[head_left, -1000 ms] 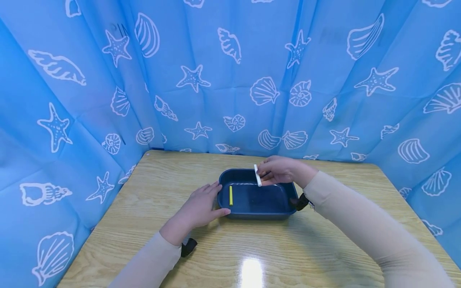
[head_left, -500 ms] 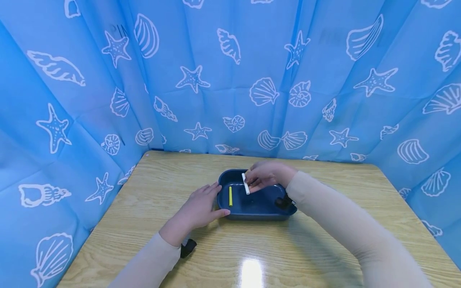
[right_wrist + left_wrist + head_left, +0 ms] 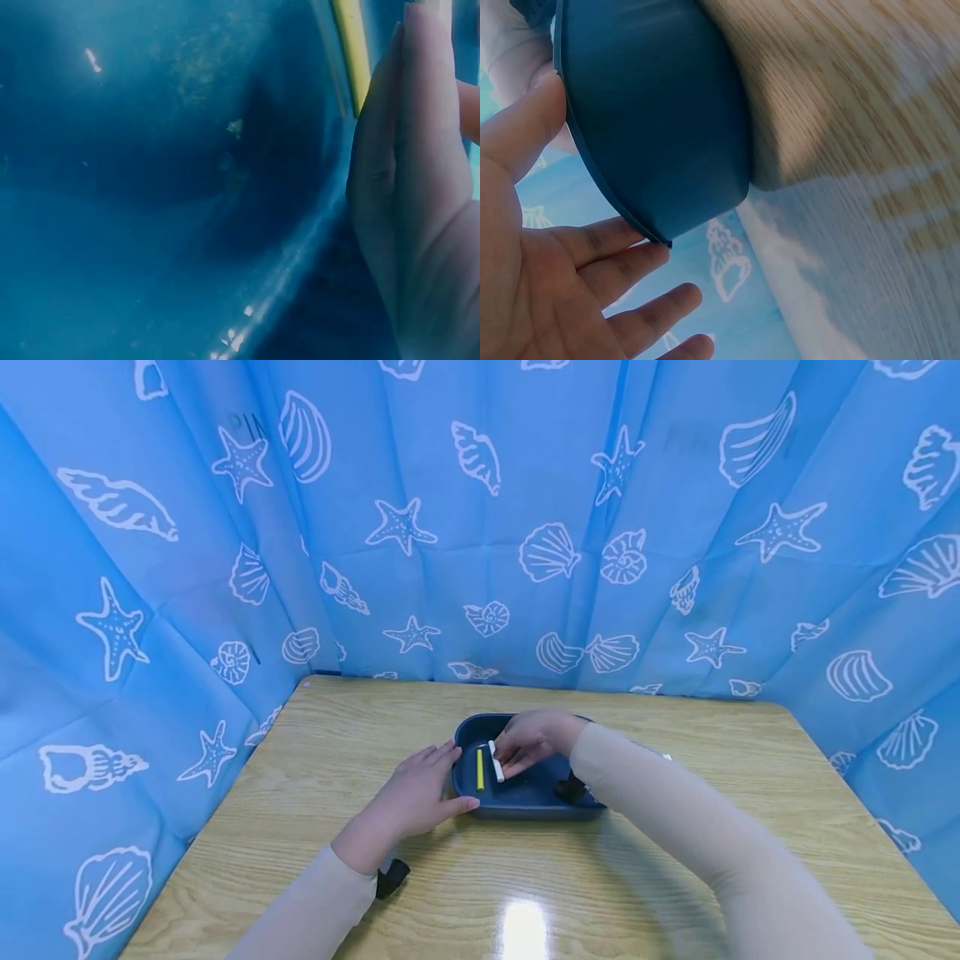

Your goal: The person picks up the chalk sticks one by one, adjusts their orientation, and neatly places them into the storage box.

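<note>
A dark blue rectangular tub (image 3: 540, 813) stands on the table. Inside it, toward the left end, lies a yellow chalk stick (image 3: 480, 770). My right hand (image 3: 534, 740) reaches down into the tub and pinches a white chalk stick (image 3: 497, 762) just right of the yellow one. In the right wrist view, my fingers (image 3: 427, 112) cover most of the white stick, with the yellow stick beside them. My left hand (image 3: 420, 787) rests at the tub's left end, thumb and fingertips touching the rim, fingers spread and fairly straight in the left wrist view.
The wood-grain table (image 3: 360, 718) is backed by a blue shell-patterned curtain (image 3: 480, 568) at the rear and sides. A small white thing (image 3: 667, 757) shows just behind my right sleeve, mostly hidden. Pale specks dot the tub's floor.
My right hand has moved left and down into the tub, carrying the white chalk stick from over the right half to beside the yellow one. The left hand stays at the rim.
</note>
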Available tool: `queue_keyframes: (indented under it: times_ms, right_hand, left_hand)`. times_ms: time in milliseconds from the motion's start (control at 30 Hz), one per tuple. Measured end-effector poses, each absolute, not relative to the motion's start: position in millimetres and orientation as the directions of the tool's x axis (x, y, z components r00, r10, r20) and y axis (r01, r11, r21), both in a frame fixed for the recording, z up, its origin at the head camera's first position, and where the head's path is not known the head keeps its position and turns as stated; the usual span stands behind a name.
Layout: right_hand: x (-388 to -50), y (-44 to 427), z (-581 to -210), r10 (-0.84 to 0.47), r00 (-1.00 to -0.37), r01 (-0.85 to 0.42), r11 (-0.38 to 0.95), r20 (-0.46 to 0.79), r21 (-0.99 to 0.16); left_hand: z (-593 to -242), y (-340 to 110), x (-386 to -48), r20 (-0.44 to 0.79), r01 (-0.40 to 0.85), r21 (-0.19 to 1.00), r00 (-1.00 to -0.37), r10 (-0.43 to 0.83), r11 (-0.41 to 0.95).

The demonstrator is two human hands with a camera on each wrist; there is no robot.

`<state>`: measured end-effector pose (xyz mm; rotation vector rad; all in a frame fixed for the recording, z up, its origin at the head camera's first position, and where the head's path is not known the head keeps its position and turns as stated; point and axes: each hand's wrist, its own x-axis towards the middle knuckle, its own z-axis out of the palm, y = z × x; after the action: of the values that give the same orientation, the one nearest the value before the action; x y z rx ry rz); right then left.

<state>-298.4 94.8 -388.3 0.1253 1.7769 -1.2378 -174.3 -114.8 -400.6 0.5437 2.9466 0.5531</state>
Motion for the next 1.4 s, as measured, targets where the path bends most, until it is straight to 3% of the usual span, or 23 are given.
queue_keyframes:
  times_ms: [567, 1000, 1400]
  right_hand:
    - [-293, 86, -401, -0.328, -0.589, 0.528, 0.536, -0.739, -0.659]
    - [-291, 83, -404, -0.262, -0.651, 0.494, 0.566, -0.712, -0.660]
    - [-290, 101, -375, -0.365, -0.655, 0.413, 0.560, -0.662, -0.718]
  left_hand:
    - [-405, -114, -175, -0.017, 0.339, 0.369, -0.928, 0.371, 0.865]
    - [-401, -114, -175, -0.023, 0.345, 0.358, -0.926, 0.377, 0.868]
    - [-403, -115, -175, -0.031, 0.328, 0.362, -0.932, 0.362, 0.873]
